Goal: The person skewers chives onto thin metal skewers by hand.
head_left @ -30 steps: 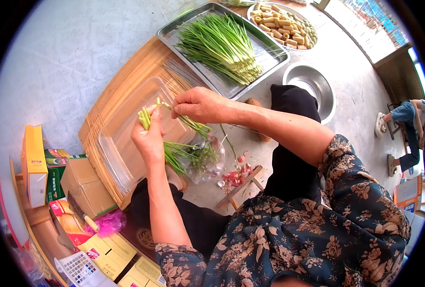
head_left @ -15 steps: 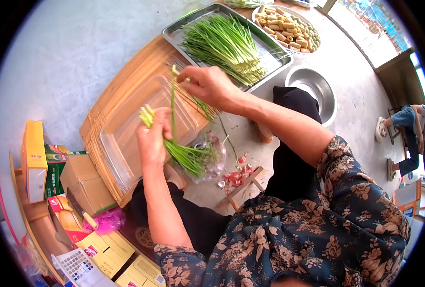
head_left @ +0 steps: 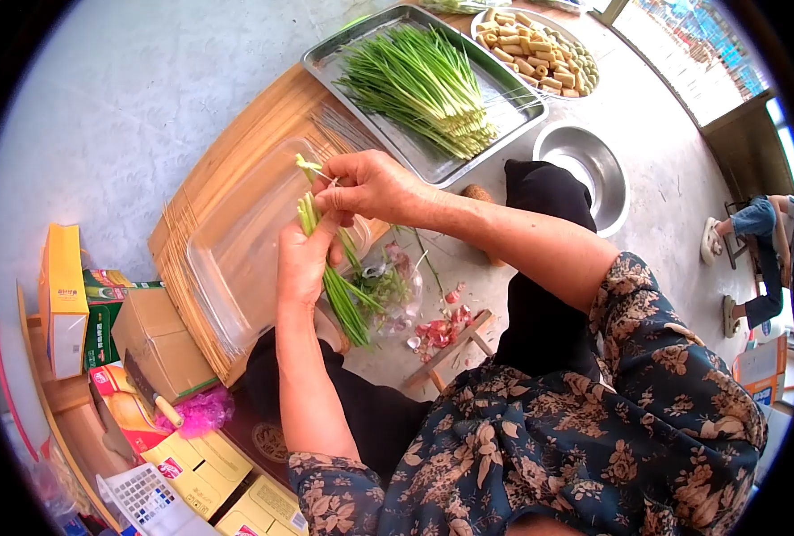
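Left hand (head_left: 302,259) grips the stalks (head_left: 345,308), which jut above and trail below the fist; right hand (head_left: 370,188), just above, pinches one pale end (head_left: 306,164); hard tugging or slack left grip could snap or drop stalks.

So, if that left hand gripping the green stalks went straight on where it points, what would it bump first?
Most likely the right hand, just ahead of the left hand and its green stalks. They may already touch; depth is hard to judge here.
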`<state>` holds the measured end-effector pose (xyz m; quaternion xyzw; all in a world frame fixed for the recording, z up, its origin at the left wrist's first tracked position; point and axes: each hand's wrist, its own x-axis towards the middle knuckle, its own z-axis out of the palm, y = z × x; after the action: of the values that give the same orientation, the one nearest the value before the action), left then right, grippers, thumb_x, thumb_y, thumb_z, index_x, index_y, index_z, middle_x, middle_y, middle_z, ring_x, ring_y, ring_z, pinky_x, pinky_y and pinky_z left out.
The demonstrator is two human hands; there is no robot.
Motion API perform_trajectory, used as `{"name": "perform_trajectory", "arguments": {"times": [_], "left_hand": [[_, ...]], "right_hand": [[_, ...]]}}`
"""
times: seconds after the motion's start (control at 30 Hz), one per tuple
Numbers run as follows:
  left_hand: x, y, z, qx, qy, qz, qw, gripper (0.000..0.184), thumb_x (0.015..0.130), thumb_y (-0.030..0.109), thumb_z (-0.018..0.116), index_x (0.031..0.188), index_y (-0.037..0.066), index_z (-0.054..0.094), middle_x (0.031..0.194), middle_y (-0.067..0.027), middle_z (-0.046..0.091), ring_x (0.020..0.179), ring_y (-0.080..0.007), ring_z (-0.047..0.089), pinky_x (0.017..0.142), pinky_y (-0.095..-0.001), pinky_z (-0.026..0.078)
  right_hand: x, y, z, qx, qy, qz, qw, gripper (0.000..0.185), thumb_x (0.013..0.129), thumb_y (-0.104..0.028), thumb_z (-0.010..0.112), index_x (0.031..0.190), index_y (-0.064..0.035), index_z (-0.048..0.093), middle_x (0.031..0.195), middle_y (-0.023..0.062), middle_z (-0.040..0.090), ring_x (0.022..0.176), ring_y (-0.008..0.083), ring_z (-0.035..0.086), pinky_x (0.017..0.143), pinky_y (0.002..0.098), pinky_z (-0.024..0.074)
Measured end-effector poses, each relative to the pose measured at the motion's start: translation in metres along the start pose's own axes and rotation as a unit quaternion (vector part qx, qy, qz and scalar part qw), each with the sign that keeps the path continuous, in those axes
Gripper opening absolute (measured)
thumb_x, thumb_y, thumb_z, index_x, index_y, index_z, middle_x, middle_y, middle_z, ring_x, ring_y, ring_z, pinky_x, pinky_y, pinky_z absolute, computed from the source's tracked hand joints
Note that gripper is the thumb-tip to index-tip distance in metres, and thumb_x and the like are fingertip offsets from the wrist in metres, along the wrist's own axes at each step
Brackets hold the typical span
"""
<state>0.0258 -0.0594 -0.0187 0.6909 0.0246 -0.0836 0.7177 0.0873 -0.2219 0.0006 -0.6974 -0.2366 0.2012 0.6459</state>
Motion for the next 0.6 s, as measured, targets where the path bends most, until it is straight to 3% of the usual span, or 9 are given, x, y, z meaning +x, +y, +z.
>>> {"name": "perform_trajectory", "arguments": {"times": [0.17,0.3,0.37,0.5,0.57,0.6], "left_hand": [[-0.001,0.006,-0.003,-0.083,-0.022,0.009,0.996,0.026,0.092,0.023,0.061,0.103,0.0,0.062,0.084,-0.0048,0.062,0.054,-0.0086,0.048,0.047,-0.0212,0.036],[-0.002,0.009,-0.006,-0.164,0.015,0.024,0.986,0.024,0.092,0.02,0.061,0.106,0.0,0.061,0.083,-0.0053,0.061,0.057,-0.0114,0.049,0.051,-0.0217,0.038],[-0.001,0.007,-0.007,-0.162,0.018,0.018,0.986,0.025,0.091,0.019,0.062,0.107,0.0,0.06,0.084,-0.0048,0.061,0.057,-0.0116,0.05,0.051,-0.0223,0.038],[0.002,0.008,-0.013,-0.153,0.085,0.034,0.984,0.024,0.091,0.021,0.063,0.107,0.004,0.06,0.085,-0.0028,0.057,0.058,-0.0106,0.049,0.051,-0.0235,0.037],[0.002,0.011,-0.022,-0.154,0.12,0.039,0.98,0.024,0.091,0.021,0.063,0.108,0.005,0.06,0.085,-0.0025,0.057,0.058,-0.0106,0.048,0.051,-0.0234,0.037],[0.002,0.013,-0.026,-0.162,0.132,0.041,0.977,0.024,0.091,0.021,0.063,0.109,0.005,0.059,0.085,-0.0023,0.057,0.057,-0.0106,0.048,0.051,-0.0238,0.037]], "right_hand": [[0.005,0.005,-0.006,0.072,-0.026,-0.001,0.997,0.013,0.091,-0.015,0.061,0.089,-0.002,0.06,0.074,0.0014,0.063,0.065,0.005,0.056,0.056,0.0222,0.0445],[0.007,0.006,-0.009,0.053,0.024,-0.014,0.998,0.014,0.092,-0.018,0.061,0.091,-0.0045,0.06,0.067,-0.0057,0.053,0.058,0.0024,0.042,0.049,0.0204,0.0334],[0.008,0.008,-0.007,-0.039,0.05,-0.033,0.997,0.02,0.087,-0.021,0.063,0.088,-0.001,0.064,0.074,0.0085,0.064,0.067,0.0148,0.058,0.062,0.0319,0.0474],[0.001,-0.002,-0.004,-0.094,0.071,-0.048,0.992,0.025,0.089,-0.025,0.057,0.092,-0.0013,0.065,0.077,0.0145,0.065,0.073,0.025,0.063,0.068,0.0368,0.0488],[0.0,-0.005,-0.003,-0.065,0.046,-0.071,0.994,0.021,0.096,-0.022,0.051,0.095,-0.0043,0.062,0.062,-0.0019,0.047,0.054,0.0061,0.041,0.049,0.0245,0.0352],[-0.002,-0.005,-0.003,-0.065,0.045,-0.072,0.994,0.021,0.096,-0.022,0.051,0.095,-0.0043,0.062,0.062,-0.0019,0.047,0.054,0.0061,0.041,0.049,0.0245,0.0352]]}}
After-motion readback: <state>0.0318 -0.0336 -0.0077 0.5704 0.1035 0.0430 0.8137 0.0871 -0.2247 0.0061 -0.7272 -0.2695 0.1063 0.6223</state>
